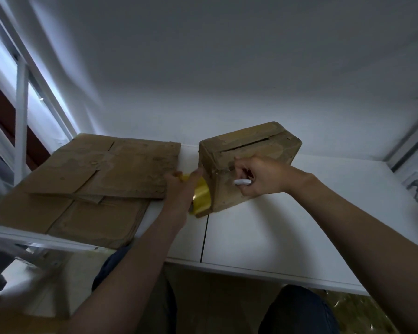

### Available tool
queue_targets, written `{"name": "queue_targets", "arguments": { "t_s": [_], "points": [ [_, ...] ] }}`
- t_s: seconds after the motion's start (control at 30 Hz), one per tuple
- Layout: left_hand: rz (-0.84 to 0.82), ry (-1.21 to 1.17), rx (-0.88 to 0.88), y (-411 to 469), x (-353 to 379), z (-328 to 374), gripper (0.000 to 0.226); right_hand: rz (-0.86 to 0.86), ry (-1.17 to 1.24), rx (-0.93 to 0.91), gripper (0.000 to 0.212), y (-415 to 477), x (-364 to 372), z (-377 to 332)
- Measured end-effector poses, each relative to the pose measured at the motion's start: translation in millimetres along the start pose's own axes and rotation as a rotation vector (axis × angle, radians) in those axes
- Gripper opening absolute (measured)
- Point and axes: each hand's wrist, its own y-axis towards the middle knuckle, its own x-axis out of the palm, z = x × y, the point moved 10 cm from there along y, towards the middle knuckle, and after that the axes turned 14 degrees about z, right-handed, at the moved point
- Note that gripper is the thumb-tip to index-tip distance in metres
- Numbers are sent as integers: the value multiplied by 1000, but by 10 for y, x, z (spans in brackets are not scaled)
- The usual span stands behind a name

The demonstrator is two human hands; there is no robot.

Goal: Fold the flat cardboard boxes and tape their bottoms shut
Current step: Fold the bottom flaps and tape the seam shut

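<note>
On the white surface (pixel 275 227), the left hand (pixel 181 186) curls round a yellow tape roll (pixel 201 192), which sits against the near left corner of the folded box (pixel 251 150). Just to the right, the right hand (pixel 261 177) grips a small white object (pixel 243 182) and touches the box's near face. The box's long axis runs left to right, angling away, with its seam facing up. Flat cardboard sheets (pixel 106 165) lie stacked to its left

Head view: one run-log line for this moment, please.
left hand: grips yellow tape roll | right hand: holds white object at brown cardboard box
</note>
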Motion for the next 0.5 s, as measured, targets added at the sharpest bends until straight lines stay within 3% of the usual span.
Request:
{"name": "queue_targets", "arguments": {
  "t_s": [0.17, 0.27, 0.33, 0.4, 0.5],
  "points": [
    [12, 208, 169, 73, 311, 531, 103, 71, 68, -33, 17, -37, -57, -44],
    [-10, 235, 176, 164, 439, 510, 103, 392, 82, -77, 9, -227, -293, 9],
    [-12, 215, 157, 232, 455, 470, 104, 601, 66, -6, 10, -485, -360, 207],
    [-15, 209, 163, 277, 468, 467, 106, 589, 68, 113, 17, -688, -128, 504],
    [-20, 213, 173, 309, 481, 482, 107, 358, 27, 250, 21, -855, 468, 909]
  ]
}}
